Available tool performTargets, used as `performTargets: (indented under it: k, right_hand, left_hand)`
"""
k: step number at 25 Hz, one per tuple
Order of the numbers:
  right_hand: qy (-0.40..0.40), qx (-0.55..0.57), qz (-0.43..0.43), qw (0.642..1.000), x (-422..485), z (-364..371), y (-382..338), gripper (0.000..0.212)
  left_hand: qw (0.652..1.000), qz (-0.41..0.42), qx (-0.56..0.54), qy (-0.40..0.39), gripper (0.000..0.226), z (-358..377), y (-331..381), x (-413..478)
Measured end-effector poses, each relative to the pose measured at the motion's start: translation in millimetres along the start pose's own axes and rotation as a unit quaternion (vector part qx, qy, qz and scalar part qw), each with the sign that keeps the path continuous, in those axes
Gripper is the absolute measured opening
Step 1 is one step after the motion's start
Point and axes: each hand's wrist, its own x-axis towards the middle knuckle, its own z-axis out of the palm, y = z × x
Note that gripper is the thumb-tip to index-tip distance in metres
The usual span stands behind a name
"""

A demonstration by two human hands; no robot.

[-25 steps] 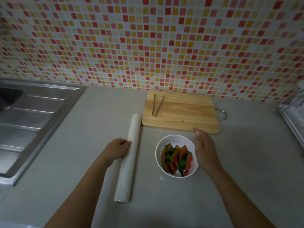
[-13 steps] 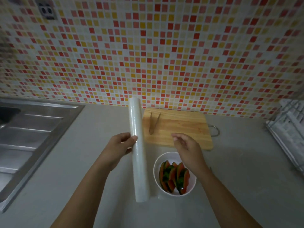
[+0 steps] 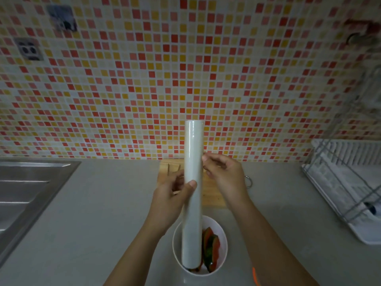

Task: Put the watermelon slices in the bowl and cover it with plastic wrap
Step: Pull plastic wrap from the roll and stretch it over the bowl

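Observation:
A white bowl with red and green watermelon slices sits on the grey counter near me. My left hand grips a long white roll of plastic wrap, held upright in the air over the bowl, hiding the bowl's left half. My right hand is at the roll's right side near its upper half, fingertips pinched against the roll's edge. Whether any film is pulled loose is too fine to see.
A wooden cutting board with metal tongs lies behind my hands against the mosaic wall. A steel sink is at the left. A wire dish rack on a white tray stands at the right.
My left hand lifted the roll off the counter and carried it right, upright above the bowl. My right hand left the bowl's rim and rose to the roll's edge.

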Motion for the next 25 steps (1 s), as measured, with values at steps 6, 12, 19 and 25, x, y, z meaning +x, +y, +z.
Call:
performTargets:
  k: [6, 12, 19, 25]
  right_hand:
    - [0.037, -0.057, -0.030, 0.997, -7, -9, 2, 0.011]
    - [0.005, -0.136, -0.056, 0.989, -4, -14, -6, 0.010]
    - [0.018, 0.073, 0.055, 0.996, -5, -6, -7, 0.015]
    - [0.047, -0.012, -0.074, 0.996, -3, -13, -19, 0.013]
  left_hand:
    - [0.999, 0.026, 0.009, 0.025, 0.025, 16, 1, -8]
    - [0.998, 0.030, -0.017, 0.055, 0.023, 31, 3, -15]
    - [0.994, 0.040, -0.009, 0.103, 0.014, 45, 10, -18]
    - [0.993, 0.049, 0.010, 0.105, 0.018, 46, 11, -23]
